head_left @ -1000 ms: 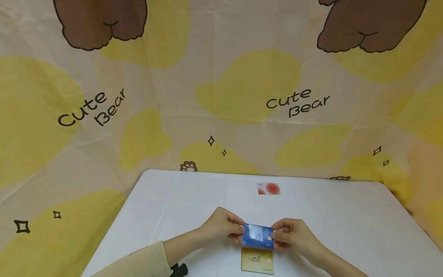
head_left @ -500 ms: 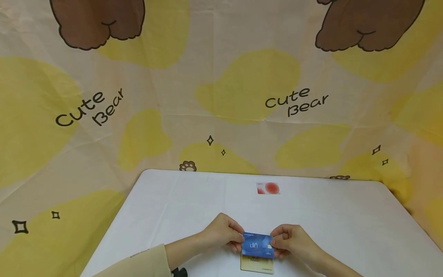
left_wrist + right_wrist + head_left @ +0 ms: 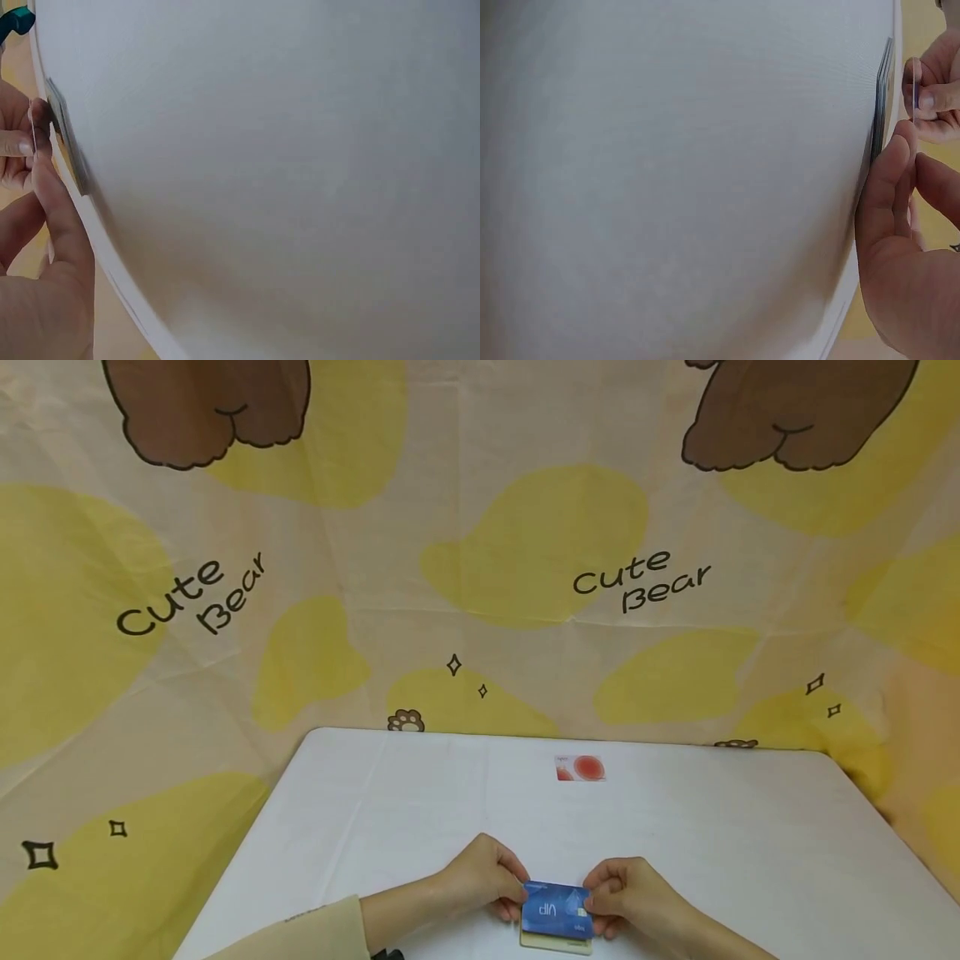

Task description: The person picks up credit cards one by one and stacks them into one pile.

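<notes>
Both hands hold one blue card (image 3: 557,910) printed "VIP", which appears upside down in the head view. My left hand (image 3: 491,878) pinches its left edge, and my right hand (image 3: 633,897) pinches the right edge between thumb and fingers. Beneath it lies a gold card (image 3: 555,942), mostly covered, with only its near strip showing. In the right wrist view that spot is a small stack of cards (image 3: 883,101) on the table, and the held card stands edge-on a little above it. The left wrist view shows the same stack (image 3: 67,142) beside the fingers.
A white card with a red circle (image 3: 581,768) lies farther back on the white table (image 3: 420,793). Behind the table's far edge hangs a cloth (image 3: 517,552) printed with yellow patches, bears and lettering. A black object (image 3: 388,954) shows by the left sleeve (image 3: 300,935).
Both hands have moved toward the near edge with the blue card, which now covers most of the gold card. The red-and-white card has stayed where it was.
</notes>
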Motion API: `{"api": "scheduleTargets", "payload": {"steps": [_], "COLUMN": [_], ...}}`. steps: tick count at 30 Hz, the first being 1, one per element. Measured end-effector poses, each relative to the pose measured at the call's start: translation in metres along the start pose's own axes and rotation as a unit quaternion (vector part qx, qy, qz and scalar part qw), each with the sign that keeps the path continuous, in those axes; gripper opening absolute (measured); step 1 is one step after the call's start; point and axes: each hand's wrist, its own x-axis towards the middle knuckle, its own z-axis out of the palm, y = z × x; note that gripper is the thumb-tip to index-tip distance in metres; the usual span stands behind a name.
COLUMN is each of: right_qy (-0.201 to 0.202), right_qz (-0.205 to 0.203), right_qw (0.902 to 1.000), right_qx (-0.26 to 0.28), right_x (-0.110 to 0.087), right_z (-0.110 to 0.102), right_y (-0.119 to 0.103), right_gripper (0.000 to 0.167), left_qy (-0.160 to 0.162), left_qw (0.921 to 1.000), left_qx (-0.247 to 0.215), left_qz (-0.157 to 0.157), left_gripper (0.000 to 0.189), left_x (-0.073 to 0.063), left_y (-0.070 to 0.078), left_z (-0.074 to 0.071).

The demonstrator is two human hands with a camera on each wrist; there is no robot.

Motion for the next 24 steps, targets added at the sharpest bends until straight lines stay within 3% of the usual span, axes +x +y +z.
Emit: {"api": "scheduleTargets", "payload": {"steps": [6, 14, 24], "right_qy": [0.015, 0.026, 0.015], "right_qz": [0.018, 0.022, 0.009], "right_qw": [0.9993, 0.9969, 0.9941], "right_qx": [-0.030, -0.071, -0.107], "right_x": [-0.0008, 0.0021, 0.0030], "right_z": [0.0028, 0.0061, 0.0076], "right_y": [-0.0002, 0.0037, -0.0002], "right_gripper": [0.024, 0.019, 0.014], "left_qy": [-0.006, 0.008, 0.006], "left_qw": [0.9999, 0.9996, 0.9988], "left_qx": [0.009, 0.027, 0.049], "left_qz": [-0.003, -0.005, -0.005], "left_gripper": [0.012, 0.014, 0.014], "left_x": [-0.0020, -0.0039, -0.0037], "left_y": [-0.0032, -0.0033, -0.0028], "left_z": [0.0032, 0.0075, 0.0080]}}
